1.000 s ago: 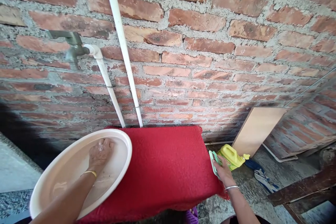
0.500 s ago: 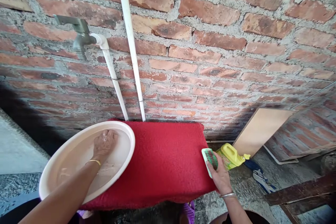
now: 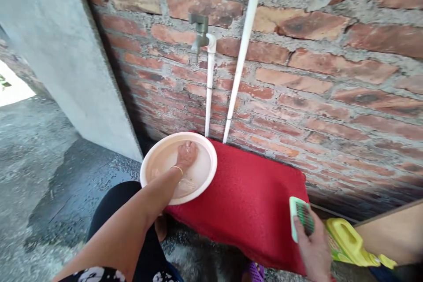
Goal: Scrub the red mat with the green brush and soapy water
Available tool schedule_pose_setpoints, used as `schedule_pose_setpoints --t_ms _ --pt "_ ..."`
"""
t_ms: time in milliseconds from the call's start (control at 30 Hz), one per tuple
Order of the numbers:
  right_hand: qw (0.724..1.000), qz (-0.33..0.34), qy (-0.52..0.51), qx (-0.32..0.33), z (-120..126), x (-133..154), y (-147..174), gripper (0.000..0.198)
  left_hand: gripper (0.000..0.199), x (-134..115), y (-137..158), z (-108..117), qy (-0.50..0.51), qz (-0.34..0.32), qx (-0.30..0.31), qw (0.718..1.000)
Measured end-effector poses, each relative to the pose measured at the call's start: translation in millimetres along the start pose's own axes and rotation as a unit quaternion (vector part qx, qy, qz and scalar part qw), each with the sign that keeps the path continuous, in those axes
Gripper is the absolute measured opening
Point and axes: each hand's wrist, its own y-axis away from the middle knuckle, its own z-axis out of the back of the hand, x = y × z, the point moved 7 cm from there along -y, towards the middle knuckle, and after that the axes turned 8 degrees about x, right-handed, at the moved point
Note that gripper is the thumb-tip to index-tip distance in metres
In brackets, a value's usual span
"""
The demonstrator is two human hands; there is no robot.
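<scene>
My left hand point(image 3: 187, 155) is down in the water of a pale pink plastic basin point(image 3: 211, 158). Its fingers are curled, and whatever they may hold is hidden under the water. The basin rests on the left end of a table draped with a red cloth point(image 3: 251, 202). Over the cloth's right end, my right hand point(image 3: 315, 242) grips a light green scrubbing brush point(image 3: 293, 218), its dark green and brown bristles showing.
A tap point(image 3: 199, 37) on a white pipe point(image 3: 210, 88) is fixed to the brick wall behind the basin. A yellow jug point(image 3: 350, 240) lies past the table's right end. A grey slab point(image 3: 82, 66) stands at left, beside wet floor. Something purple point(image 3: 256, 272) is below the table.
The view has swung left, so the basin, tap and table appear further right. My left hand remains in the basin, and my right hand still holds the brush near the table's right end.
</scene>
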Motion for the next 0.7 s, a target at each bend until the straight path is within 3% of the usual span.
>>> schedule_pose_setpoints --t_ms 100,200,300,367,500,700 --pt "0.987 0.133 -0.030 0.084 -56 79 45 0.070 0.031 -1 1 1 -0.003 0.000 0.004 1.000" --pt "0.953 0.261 0.012 0.152 -111 151 100 0.050 0.031 -1 1 1 -0.009 0.002 0.012 1.000" --pt "0.927 0.328 0.056 0.171 -144 200 138 0.045 0.030 1 0 -1 -0.010 0.001 0.016 1.000" --pt "0.918 0.348 0.083 0.173 -157 218 149 0.046 0.031 1 -1 -2 -0.008 -0.002 0.013 1.000" --pt "0.915 0.355 0.115 0.156 -158 215 146 0.046 0.032 0 -1 -2 -0.005 -0.003 0.016 1.000" --pt "0.954 0.256 0.126 0.096 -110 134 104 0.048 0.030 0 1 1 0.007 -0.005 0.023 1.000"
